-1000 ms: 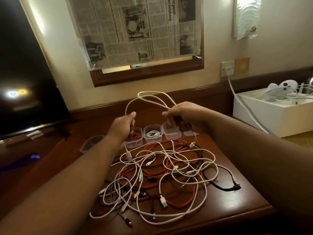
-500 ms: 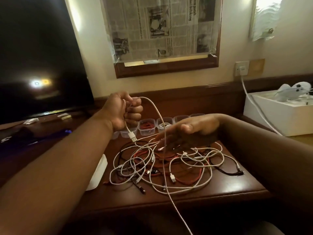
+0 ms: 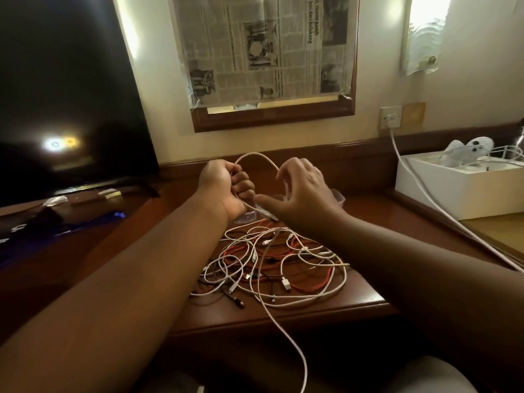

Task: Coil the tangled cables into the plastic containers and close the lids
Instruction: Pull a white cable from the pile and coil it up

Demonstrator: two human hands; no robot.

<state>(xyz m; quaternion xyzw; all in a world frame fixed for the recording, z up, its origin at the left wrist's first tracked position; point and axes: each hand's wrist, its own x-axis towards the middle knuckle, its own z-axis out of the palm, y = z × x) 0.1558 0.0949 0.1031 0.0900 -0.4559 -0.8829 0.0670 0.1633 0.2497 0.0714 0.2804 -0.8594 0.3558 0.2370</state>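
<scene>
Fingers of the left hand (image 3: 226, 185) clench a white cable (image 3: 256, 158); right hand (image 3: 300, 191) spread loose.

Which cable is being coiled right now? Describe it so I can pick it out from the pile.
Start at the brown wooden desk under the newspaper-covered mirror, with the tangled pile on it. Above the pile, the left hand grips a white cable that arches towards the right hand. Unlike the others, it is lifted off the desk, and its tail hangs over the front edge.

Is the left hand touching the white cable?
Touching. The head view shows the left hand with its fingers curled round the white cable.
</scene>
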